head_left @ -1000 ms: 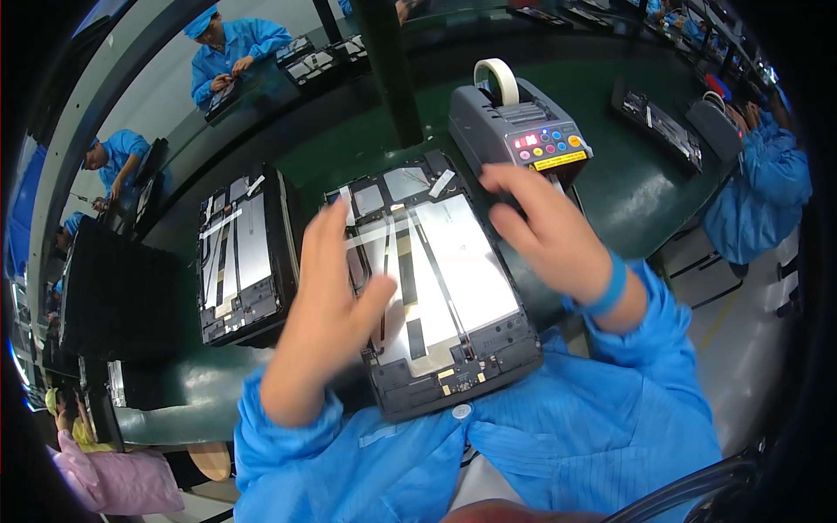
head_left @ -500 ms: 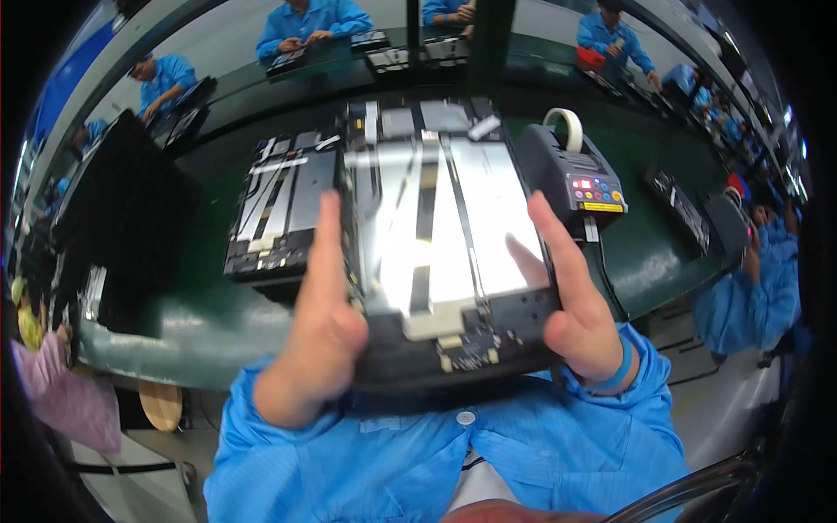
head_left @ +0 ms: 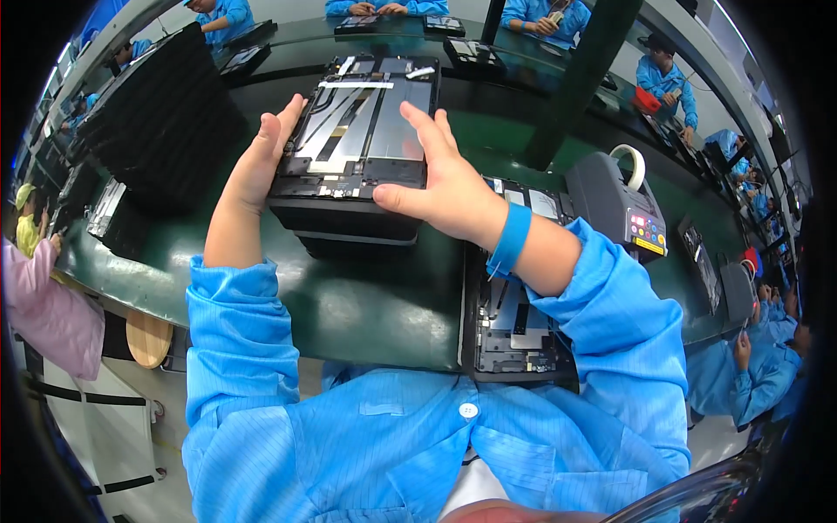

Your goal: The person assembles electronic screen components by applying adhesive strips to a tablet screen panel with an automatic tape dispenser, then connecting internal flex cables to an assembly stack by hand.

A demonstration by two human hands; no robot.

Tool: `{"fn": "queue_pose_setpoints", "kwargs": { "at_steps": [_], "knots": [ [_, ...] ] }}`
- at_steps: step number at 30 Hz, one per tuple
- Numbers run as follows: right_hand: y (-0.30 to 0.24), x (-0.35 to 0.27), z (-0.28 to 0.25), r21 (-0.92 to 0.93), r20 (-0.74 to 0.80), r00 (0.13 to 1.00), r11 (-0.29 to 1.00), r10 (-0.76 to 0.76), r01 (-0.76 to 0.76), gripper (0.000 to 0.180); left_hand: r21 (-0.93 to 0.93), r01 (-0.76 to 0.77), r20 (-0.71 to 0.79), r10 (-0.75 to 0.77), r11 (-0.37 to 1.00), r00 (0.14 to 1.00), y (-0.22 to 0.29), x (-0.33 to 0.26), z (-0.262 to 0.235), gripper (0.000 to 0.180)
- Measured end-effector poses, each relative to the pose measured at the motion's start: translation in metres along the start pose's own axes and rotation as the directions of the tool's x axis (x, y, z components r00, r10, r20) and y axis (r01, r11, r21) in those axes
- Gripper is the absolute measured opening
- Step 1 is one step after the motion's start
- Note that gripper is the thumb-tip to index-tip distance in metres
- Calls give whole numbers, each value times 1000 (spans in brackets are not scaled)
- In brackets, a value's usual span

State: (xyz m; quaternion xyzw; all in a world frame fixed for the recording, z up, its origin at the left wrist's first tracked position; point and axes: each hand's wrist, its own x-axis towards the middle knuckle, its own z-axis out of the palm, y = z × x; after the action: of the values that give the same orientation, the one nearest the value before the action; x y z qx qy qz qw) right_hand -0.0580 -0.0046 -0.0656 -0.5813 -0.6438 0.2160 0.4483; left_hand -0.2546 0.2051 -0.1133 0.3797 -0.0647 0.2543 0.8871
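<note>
A stack of black-framed tablet assemblies, with an open tablet assembly (head_left: 357, 131) on top, stands on the table in front of me. Silver plates, dark ribbon cables and white tape strips show on its face. Along its left side my left hand (head_left: 261, 161) is stretched out, fingers apart. My right hand (head_left: 445, 179) is spread at its right side, with the thumb by the near right corner. Whether either hand presses on it I cannot tell. Another tablet assembly (head_left: 523, 327) lies at the near table edge, partly covered by my right forearm.
A tape dispenser (head_left: 615, 205) with a white roll stands at the right. A tall stack of black trays (head_left: 166, 122) rises at the left. A dark green post (head_left: 580, 87) stands behind the dispenser. Co-workers in blue sit across and to the right.
My hands have left the tablet assembly that was between them and gone to the stack on the left. That assembly now lies at the near edge. My view has turned left.
</note>
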Motion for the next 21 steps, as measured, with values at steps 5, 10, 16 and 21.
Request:
{"fn": "queue_pose_setpoints", "kwargs": {
  "at_steps": [5,10,16,21],
  "knots": [
    [14,2,10,-2,49,991,993,122,-122,106,-706,238,270,-57,668,961,-2,0,-24,98],
    [19,4,12,25,36,995,995,96,-97,102,-671,237,263,-74,702,962,4,1,-29,95],
    [19,3,-1,-11,63,994,996,84,-83,100,-591,208,231,-84,779,969,2,2,-14,91],
    [-28,-46,-57,-76,18,1000,997,-10,12,76,778,-72,-268,433,624,861,-14,-30,38,71]
  ]
}}
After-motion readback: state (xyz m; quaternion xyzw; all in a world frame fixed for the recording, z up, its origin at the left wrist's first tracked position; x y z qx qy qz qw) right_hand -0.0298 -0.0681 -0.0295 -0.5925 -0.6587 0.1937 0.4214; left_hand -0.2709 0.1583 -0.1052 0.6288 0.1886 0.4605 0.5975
